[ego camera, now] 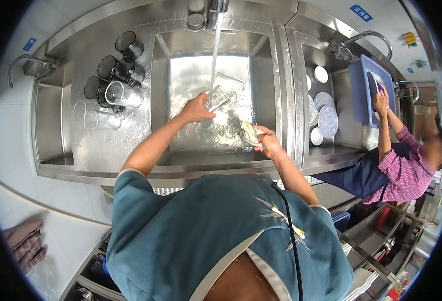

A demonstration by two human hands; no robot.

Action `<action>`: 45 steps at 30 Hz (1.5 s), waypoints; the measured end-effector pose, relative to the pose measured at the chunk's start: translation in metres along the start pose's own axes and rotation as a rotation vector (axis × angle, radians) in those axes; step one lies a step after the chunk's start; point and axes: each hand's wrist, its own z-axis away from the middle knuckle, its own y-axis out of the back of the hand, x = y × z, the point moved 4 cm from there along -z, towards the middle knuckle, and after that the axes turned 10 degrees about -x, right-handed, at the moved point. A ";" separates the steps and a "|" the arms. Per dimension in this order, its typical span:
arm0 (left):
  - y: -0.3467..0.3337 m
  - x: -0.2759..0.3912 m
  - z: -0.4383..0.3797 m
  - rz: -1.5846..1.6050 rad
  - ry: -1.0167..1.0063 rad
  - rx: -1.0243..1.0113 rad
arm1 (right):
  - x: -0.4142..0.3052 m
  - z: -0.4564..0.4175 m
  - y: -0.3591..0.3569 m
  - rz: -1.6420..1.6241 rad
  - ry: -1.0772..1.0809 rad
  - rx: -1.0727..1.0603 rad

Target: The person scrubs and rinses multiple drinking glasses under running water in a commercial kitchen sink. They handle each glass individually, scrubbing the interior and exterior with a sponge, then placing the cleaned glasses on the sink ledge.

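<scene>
My left hand (198,108) grips a clear glass cup (218,98) by its rim end, low in the stainless steel sink basin (215,158). A stream of water (217,49) runs down from the tap just behind the cup. Under the ripples, a clear rectangular piece (231,81) lies beyond the cup; what it is I cannot tell. At the right side of the basin my right hand (269,142) holds a bunched pale cloth (250,134) just over the water.
Several dark glass mugs (129,44) and clear glasses (125,94) lie on the wet steel drainboard (130,143) at left. The neighbouring sink holds white bowls (321,74) and speckled plates (328,121). At right a co-worker (405,169) handles something in a blue plastic tub (360,86).
</scene>
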 end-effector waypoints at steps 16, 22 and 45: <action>0.003 0.018 -0.044 0.473 -0.180 0.344 | 0.029 0.030 -0.002 1.215 0.533 0.250; -0.009 0.027 -0.018 0.887 -0.065 0.055 | 0.030 0.029 0.000 1.221 0.487 0.269; -0.008 0.059 0.084 -0.689 -0.147 0.473 | 0.026 0.028 0.000 1.146 0.435 0.272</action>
